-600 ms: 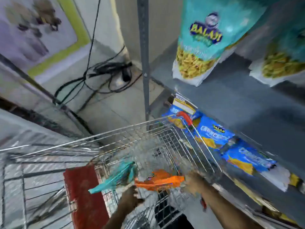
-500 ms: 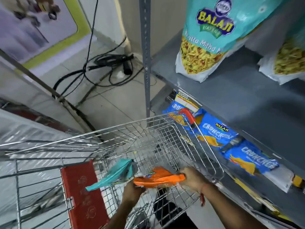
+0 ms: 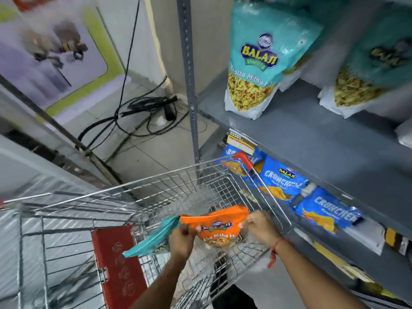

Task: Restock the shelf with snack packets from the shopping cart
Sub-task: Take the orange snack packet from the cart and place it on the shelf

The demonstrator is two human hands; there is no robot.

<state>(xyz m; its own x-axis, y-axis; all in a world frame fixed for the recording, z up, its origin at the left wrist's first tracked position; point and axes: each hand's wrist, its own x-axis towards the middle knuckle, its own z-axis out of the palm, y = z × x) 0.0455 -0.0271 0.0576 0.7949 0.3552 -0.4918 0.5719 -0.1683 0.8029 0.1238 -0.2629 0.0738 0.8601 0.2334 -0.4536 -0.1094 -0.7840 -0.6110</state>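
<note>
Both hands are over the wire shopping cart [image 3: 156, 192]: the left hand [image 3: 181, 238] and right hand [image 3: 258, 226] each pinch an end of the orange packet [image 3: 217, 227], holding it just above the basket. The left fingers also clamp a teal packet [image 3: 153, 238] that droops toward the cart's red flap [image 3: 116, 264]. Beside the cart on its right, the grey shelf [image 3: 312, 139] carries upright teal Balaji bags [image 3: 256, 63], with blue Crunchex packets [image 3: 287, 184] on the tier below.
</note>
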